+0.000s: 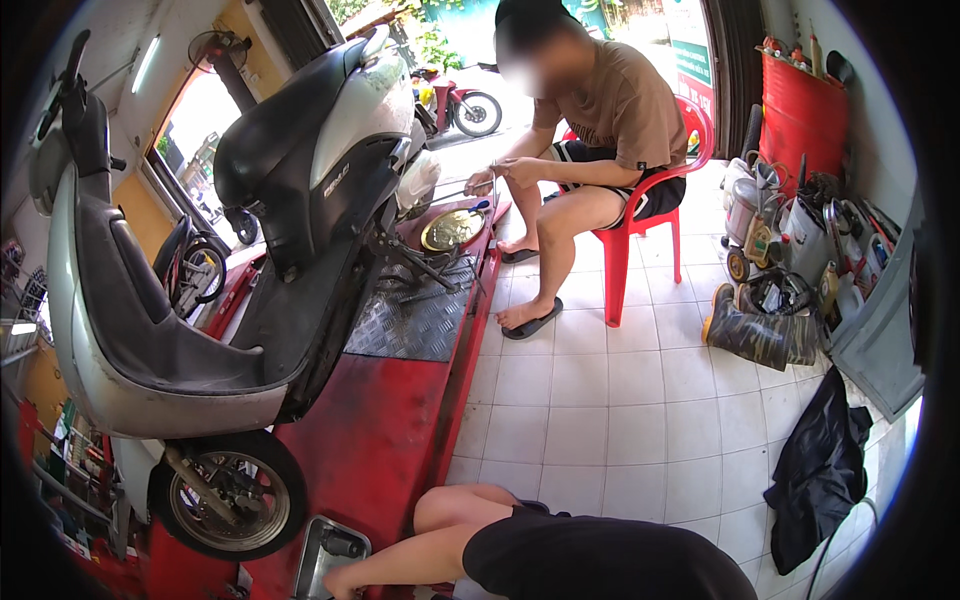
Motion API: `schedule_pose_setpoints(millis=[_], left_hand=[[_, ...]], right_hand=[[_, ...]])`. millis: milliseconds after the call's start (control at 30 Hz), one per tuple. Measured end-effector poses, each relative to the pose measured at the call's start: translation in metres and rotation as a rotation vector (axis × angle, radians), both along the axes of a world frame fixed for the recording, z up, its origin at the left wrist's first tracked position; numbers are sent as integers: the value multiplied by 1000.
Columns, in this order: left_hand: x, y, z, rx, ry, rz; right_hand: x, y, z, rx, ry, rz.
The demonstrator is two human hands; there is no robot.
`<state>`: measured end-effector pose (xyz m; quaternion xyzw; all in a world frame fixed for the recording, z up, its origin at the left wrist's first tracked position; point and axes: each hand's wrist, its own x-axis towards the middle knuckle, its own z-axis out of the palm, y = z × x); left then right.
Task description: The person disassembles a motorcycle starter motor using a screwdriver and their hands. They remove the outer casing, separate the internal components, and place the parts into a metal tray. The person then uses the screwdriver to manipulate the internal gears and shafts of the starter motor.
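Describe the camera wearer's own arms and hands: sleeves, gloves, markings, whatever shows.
Black short sleeve, no marking visible on it; forearm bare below. Right hand, judging by its side, is partly cut off by the lower edge; no glove or watch shows. Left hand is out of view.

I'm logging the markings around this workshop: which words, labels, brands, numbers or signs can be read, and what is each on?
I won't copy wording; lettering shows on:
Brown T-shirt: dark letters across the chest, not all clear.
Scooter: small lettering on the silver side panel.
Green sign in the doorway: pale letters, partly cut off.
Too small to read: the dark sleeve tag and anything on the yellowish bottle.
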<state>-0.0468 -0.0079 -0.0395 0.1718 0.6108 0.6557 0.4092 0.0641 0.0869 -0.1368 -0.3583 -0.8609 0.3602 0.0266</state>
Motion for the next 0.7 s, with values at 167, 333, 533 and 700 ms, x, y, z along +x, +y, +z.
schedule_pose_setpoints(millis=[167,333,533,700], left_hand=[[-8,3,-6,4,55,-13],[-8,10,-21,15,72,-53],[-33,25,-57,84,144,-32],[-69,6,-73,-44,391,75]], right_hand=[[-13,-18,18,-10,28,-146],[43,-35,22,135,125,-143],[97,-28,27,71,103,-215],[74,-42,41,72,98,-153]])
